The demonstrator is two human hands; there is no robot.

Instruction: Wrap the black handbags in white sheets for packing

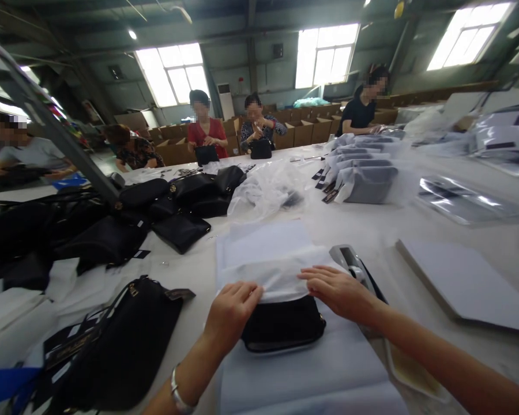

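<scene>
A small black bag [283, 327] lies on white tissue sheets [303, 369] in front of me. A folded flap of white paper [281, 276] covers its far side. My left hand [236, 308] holds the flap's edge at the left, fingers pressed together over the bag. My right hand [335, 291] rests at the flap's right end, its fingers closed on the paper. Just beyond my right hand is a grey tape dispenser [350, 262], partly hidden behind that hand and forearm.
Black bags [108, 236] are heaped at the left, with a larger black bag [130, 346] nearer. Wrapped bags [367, 178] stand in a row at the back right. A stack of white board [467, 282] lies right. Several people work across the table.
</scene>
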